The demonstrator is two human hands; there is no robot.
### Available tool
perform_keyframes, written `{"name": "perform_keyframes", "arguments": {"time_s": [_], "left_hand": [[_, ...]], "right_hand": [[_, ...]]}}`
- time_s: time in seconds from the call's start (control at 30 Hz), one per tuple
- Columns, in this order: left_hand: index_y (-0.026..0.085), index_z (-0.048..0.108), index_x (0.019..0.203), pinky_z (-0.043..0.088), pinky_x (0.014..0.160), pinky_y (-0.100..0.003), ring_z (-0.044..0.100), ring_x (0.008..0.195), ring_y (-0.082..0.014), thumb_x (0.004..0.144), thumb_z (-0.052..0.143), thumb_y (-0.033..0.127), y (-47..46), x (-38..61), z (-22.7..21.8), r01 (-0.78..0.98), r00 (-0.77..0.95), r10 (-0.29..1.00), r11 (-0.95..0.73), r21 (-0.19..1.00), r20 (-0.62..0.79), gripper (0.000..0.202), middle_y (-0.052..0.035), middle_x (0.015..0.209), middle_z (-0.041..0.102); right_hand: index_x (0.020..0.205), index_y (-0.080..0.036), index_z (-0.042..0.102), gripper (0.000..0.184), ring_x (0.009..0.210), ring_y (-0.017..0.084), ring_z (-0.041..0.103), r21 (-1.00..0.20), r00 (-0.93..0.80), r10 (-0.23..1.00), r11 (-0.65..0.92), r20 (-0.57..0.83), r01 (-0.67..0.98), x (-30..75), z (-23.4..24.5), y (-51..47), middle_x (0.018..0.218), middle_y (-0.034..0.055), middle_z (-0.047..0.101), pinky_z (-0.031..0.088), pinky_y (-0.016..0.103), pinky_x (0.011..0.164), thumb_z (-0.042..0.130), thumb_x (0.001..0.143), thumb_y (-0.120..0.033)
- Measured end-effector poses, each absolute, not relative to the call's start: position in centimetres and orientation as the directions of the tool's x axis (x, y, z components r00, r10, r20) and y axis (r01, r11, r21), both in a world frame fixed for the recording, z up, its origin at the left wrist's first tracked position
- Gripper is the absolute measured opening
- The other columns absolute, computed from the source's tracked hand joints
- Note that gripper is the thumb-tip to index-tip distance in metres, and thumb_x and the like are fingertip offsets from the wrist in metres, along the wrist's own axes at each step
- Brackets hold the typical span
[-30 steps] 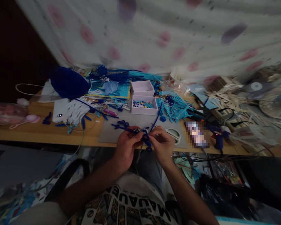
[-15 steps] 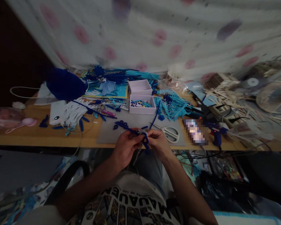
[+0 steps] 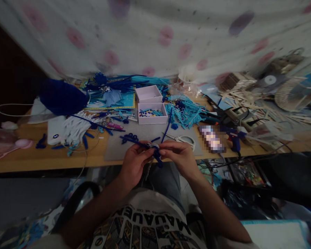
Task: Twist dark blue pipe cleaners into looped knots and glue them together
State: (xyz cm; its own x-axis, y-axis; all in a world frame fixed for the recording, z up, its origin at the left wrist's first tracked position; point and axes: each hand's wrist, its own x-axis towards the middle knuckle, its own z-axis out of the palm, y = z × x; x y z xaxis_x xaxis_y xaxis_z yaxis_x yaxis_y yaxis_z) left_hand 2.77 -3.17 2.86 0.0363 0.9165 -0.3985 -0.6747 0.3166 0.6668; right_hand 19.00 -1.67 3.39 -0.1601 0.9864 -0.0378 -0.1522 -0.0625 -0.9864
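Light dim and flat over the whole room, from where I watch. Behind the work area I see a white cloth curtain printed with blurred pink and purple blossoms (image 3: 134, 45), shallow folds across it, filling the backdrop. Left of it, a near-black brown expanse (image 3: 5, 65); I cannot tell wall from furniture. Below the curtain, a long, light-brown wooden table (image 3: 95, 152) runs side to side. Under its front edge I make out deep shadow and a pale patch of floor (image 3: 188, 195), material unclear.

Scissors (image 3: 181, 138), a glue gun (image 3: 233, 136) and beads (image 3: 147, 113) show a craft workspace
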Motion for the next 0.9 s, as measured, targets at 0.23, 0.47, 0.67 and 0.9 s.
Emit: {"name": "perform_keyframes", "arguments": {"time_s": [0.23, 0.47, 0.67, 0.9], "left_hand": [[0.016, 0.072, 0.086, 0.055, 0.064, -0.023, 0.07, 0.066, -0.0134, 0.054, 0.095, 0.02, -3.4, 2.8, 2.7, -0.583, -0.003, 0.942, 0.271, 0.766, -0.335, 0.04, 0.0004, 0.074, 0.076], [0.016, 0.074, 0.083, 0.054, 0.07, -0.023, 0.069, 0.069, -0.0128, 0.055, 0.094, 0.02, -3.2, 2.7, 2.0, -0.529, -0.037, 0.952, 0.238, 0.814, -0.303, 0.034, 0.0006, 0.074, 0.076], [0.016, 0.074, 0.083, 0.055, 0.072, -0.024, 0.07, 0.071, -0.0137, 0.053, 0.095, 0.019, -2.8, 2.6, 1.8, -0.522, -0.038, 0.954, 0.235, 0.82, -0.297, 0.037, 0.0001, 0.075, 0.076], [0.016, 0.071, 0.087, 0.06, 0.068, -0.03, 0.073, 0.068, -0.0178, 0.051, 0.096, 0.02, -2.6, 2.6, 2.2, -0.576, 0.05, 0.932, 0.321, 0.752, -0.359, 0.043, -0.0006, 0.077, 0.076]], "right_hand": [[0.078, -0.02, 0.08, 0.014, 0.063, 0.015, 0.068, -0.999, -0.258, 0.966, -0.032, -0.02, -0.042, 19.6, 4.6, -1.0, 0.072, 0.0014, 0.075, 0.057, 0.028, 0.063, 0.087, 0.07, -0.03], [0.074, -0.018, 0.074, 0.014, 0.061, 0.015, 0.065, -0.987, -0.146, 0.986, 0.094, 0.076, 0.127, 18.8, 4.5, -1.3, 0.069, 0.0026, 0.073, 0.051, 0.025, 0.056, 0.08, 0.075, -0.03], [0.072, -0.019, 0.071, 0.009, 0.056, 0.014, 0.06, -0.949, -0.083, 0.986, 0.161, 0.144, 0.273, 18.0, 4.7, -1.6, 0.064, 0.0016, 0.069, 0.045, 0.025, 0.053, 0.074, 0.078, -0.025], [0.072, -0.019, 0.07, 0.016, 0.059, 0.014, 0.06, -0.985, -0.184, 0.982, 0.075, 0.046, 0.153, 18.9, 4.9, -0.4, 0.066, 0.0002, 0.069, 0.047, 0.025, 0.056, 0.081, 0.074, -0.031]]}}
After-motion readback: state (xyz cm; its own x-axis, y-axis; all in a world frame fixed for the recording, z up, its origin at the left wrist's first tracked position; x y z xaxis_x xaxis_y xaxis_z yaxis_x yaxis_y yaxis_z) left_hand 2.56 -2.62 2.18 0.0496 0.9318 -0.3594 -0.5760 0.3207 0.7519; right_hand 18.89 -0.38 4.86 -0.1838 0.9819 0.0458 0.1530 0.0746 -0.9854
